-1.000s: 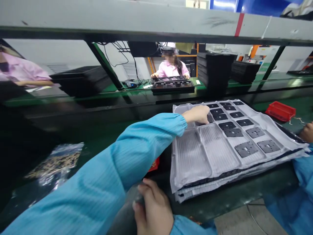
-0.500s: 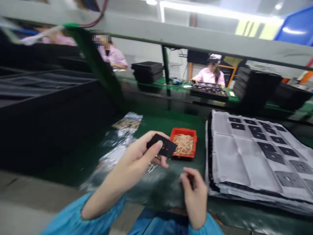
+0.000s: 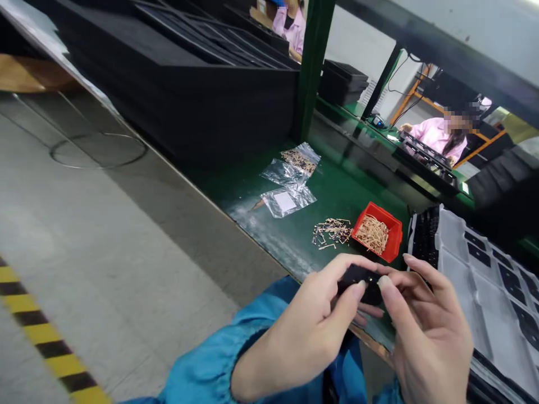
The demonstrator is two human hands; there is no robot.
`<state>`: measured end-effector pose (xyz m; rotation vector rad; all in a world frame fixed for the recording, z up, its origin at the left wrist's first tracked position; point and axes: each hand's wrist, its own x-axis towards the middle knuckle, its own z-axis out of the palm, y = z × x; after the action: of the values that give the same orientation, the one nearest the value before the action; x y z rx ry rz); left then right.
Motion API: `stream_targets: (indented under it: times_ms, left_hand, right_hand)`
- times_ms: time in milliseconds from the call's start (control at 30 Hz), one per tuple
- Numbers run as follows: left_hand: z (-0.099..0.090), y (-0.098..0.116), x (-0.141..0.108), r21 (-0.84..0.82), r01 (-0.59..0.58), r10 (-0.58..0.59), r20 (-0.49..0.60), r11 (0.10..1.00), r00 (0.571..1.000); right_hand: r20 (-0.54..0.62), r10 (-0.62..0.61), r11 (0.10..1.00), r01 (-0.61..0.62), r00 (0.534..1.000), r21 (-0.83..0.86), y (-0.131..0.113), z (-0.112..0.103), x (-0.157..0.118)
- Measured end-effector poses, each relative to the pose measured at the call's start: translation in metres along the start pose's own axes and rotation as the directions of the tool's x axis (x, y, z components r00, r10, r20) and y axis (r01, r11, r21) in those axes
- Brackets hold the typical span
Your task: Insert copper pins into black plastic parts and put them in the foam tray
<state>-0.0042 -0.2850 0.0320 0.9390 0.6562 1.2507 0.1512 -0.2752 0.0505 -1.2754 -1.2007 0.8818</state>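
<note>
A small flat black card [image 3: 367, 292] with tiny gold-coloured spots is held between both hands. My left hand [image 3: 322, 314] pinches it from the left, thumb on its face. My right hand [image 3: 429, 314] has its thumb and fingers at the card's right end; whether a small part is also between them is hidden. Just beyond the hands stands a red bin [image 3: 394, 238] full of thin tan pieces [image 3: 373, 233]. Left of the bin, a loose pile of small gold and dark metal pieces [image 3: 332, 231] lies on the green table [image 3: 252, 224].
Clear plastic bags [image 3: 290, 199] lie farther left on the table. A light tray [image 3: 467, 275] with black cards is at the right. Large black trays [image 3: 210, 101] are stacked behind. A person in pink [image 3: 433, 134] sits across.
The view has turned left and down, showing more floor. My right hand has come up to the black card, which my left hand still holds.
</note>
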Motion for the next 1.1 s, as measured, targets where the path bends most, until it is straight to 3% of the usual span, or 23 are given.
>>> stream_targets:
  times_ms: [233, 400, 633, 767, 900, 967, 1100]
  left_hand:
    - [-0.011, 0.000, -0.005, 0.285, -0.043, 0.050, -0.017, 0.957, 0.999]
    - [-0.016, 0.000, -0.004, 0.351, -0.051, 0.070, -0.041, 0.935, 0.997]
    - [-0.022, 0.001, 0.004, 0.424, -0.108, 0.156, -0.080, 0.899, 0.985]
    - [-0.026, 0.001, 0.005, 0.524, -0.053, 0.125, -0.102, 0.850, 0.987]
    - [-0.029, -0.001, 0.001, 0.674, 0.016, 0.107, -0.141, 0.739, 0.984]
    - [-0.029, -0.002, -0.001, 0.690, 0.024, 0.114, -0.154, 0.724, 0.982]
    - [-0.027, -0.004, 0.001, 0.686, -0.027, 0.222, -0.197, 0.727, 0.955]
  right_hand:
    - [0.032, -0.024, 0.999, 0.025, 0.999, -0.038, -0.006, 0.016, -0.004]
    - [0.055, -0.074, 0.995, 0.077, 0.996, -0.057, -0.007, 0.026, 0.001]
    - [0.080, -0.049, 0.997, 0.053, 0.996, -0.056, 0.000, 0.033, 0.009]
    - [0.072, -0.034, 0.997, 0.039, 0.997, -0.073, 0.003, 0.038, 0.013]
    - [0.079, -0.092, 0.992, 0.098, 0.993, -0.074, 0.005, 0.039, 0.016]
    - [0.095, -0.123, 0.988, 0.130, 0.988, -0.079, 0.004, 0.041, 0.017]
    - [0.017, -0.130, 0.987, 0.131, 0.991, -0.096, 0.001, 0.051, 0.011]
